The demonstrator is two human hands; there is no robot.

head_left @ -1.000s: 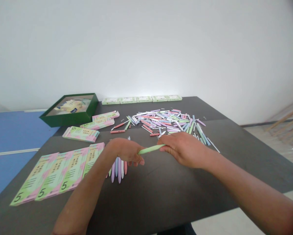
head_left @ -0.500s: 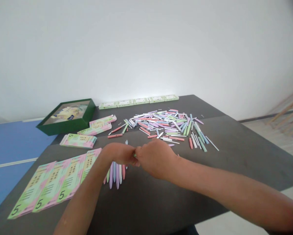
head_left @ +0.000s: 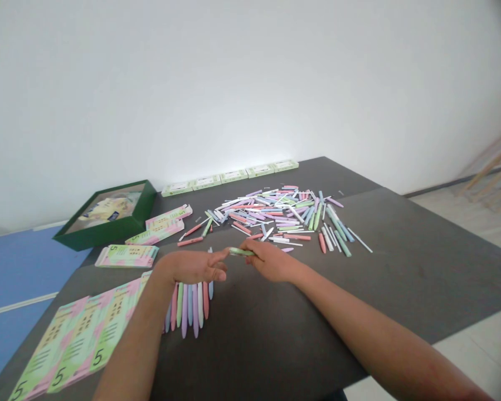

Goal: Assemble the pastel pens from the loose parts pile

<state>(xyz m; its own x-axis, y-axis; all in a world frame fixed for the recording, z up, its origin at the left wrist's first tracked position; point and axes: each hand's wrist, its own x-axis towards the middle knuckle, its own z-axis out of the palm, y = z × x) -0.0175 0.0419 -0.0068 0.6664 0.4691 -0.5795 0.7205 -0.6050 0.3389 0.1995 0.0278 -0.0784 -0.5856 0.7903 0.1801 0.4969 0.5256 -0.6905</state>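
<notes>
Between the fingers of my right hand (head_left: 271, 260) is a green pen (head_left: 241, 252), held above the dark table (head_left: 250, 345). My left hand (head_left: 198, 266) is beside its left end, fingers apart and reaching toward it; whether a fingertip touches the pen is hard to tell. Below my left hand a row of pastel pens (head_left: 190, 306) lies side by side, their upper parts partly hidden. Farther back spreads a loose pile of coloured pens and thin white sticks (head_left: 271, 211).
Several green-and-pink packs marked 5 (head_left: 72, 340) lie at the left, partly behind my left forearm. More packs (head_left: 129, 255) lie beyond them, near a green box (head_left: 108, 214) with packets inside. Pale green boxes (head_left: 233, 176) line the back edge.
My hands have moved apart, and the green pen between them now shows clearly in my right fingers. My left fingers have opened. The view has shifted slightly.
</notes>
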